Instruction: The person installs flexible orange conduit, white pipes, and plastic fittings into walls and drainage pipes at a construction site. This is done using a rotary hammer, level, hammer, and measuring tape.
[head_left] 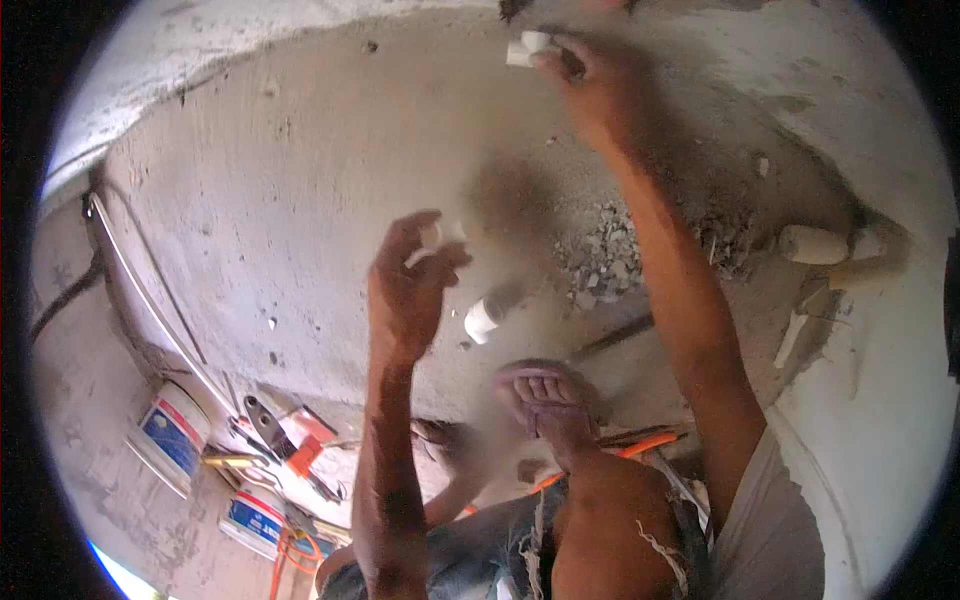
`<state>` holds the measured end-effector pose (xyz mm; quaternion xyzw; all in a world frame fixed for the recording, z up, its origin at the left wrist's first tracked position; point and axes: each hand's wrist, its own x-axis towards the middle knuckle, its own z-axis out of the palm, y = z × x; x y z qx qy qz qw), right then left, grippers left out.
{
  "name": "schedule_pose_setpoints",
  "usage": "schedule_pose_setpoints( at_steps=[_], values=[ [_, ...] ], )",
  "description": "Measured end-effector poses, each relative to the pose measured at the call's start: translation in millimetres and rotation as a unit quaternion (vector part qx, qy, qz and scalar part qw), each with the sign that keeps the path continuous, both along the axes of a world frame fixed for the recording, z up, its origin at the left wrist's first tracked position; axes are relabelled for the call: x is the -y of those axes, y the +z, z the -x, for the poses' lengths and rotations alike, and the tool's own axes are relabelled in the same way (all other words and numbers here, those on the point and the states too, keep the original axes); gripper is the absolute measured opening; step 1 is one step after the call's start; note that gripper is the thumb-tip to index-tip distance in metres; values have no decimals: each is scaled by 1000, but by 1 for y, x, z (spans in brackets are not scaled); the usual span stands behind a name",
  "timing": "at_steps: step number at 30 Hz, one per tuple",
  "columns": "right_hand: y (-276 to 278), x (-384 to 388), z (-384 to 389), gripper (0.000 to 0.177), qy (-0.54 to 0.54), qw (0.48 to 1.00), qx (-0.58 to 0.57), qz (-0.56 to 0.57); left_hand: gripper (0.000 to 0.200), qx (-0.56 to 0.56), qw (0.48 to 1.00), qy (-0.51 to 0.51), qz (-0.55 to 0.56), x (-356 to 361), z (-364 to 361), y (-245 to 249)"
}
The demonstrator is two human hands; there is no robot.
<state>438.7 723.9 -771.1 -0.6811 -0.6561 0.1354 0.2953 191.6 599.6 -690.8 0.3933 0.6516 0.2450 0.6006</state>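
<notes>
Head view: the right hand (592, 80) has its fingertips clamped on a white plastic pipe fitting (521, 51); the left hand (412, 285) pinches a small, blurred white piece (431, 238) near a white cylindrical fitting (482, 321) on grey concrete floor (300, 200).

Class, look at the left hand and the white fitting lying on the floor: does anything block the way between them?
Nothing visible does: floor shows between the left hand and the white fitting. The rubble lies to the picture's right, outside that gap.

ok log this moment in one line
left hand: holds small white piece | right hand: holds white tubular fitting | grey concrete floor: white cylinder
</notes>
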Motion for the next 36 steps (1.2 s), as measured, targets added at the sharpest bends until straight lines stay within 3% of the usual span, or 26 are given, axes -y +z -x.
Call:
schedule_pose_setpoints(
  at_steps=[2,5,6,8,11,14,16,17,20,22,25,28,31,34,36],
  values=[
    [-15,-2,6,48,-43,998,10,-33,39,-18,999,-24,-35,-33,-8,4],
    [27,27,12,56,-16,983,-180,-14,39,-28,996,-56,-68,-72,-24,21],
    [42,35,12,54,2,968,-241,75,39,-33,993,-79,-81,-80,-30,25],
    [64,49,6,51,40,900,-354,249,38,-18,988,-106,-108,-87,-43,23],
    [64,52,-1,47,76,787,-500,353,37,20,979,-144,-146,-95,-61,9],
    [58,53,-6,46,59,802,-497,326,36,10,965,-217,-146,-106,-64,0],
    [47,46,-13,47,12,729,-601,328,36,12,959,-238,-152,-115,-66,-12],
    [42,41,-18,48,-12,687,-649,327,37,-45,957,-216,-187,-123,-67,-24],
    [33,26,-31,45,15,712,-648,270,39,-185,916,-181,-308,-141,-73,-47],
    [28,12,-38,44,33,763,-601,233,38,-238,851,-210,-419,-148,-82,-56],
    [30,1,-40,43,38,831,-517,201,47,-307,782,-240,-486,-164,-95,-78],
    [32,-10,-38,43,31,878,-437,195,47,-267,856,-235,-374,-165,-100,-73],
    [30,-17,-32,42,15,897,-406,173,41,-247,863,-280,-340,-173,-95,-70],
    [30,-27,-31,45,24,922,-357,146,37,-257,837,-259,-408,-163,-86,-75],
    [28,-30,-29,47,27,931,-331,149,39,-225,859,-242,-390,-155,-81,-78]
  ],
)
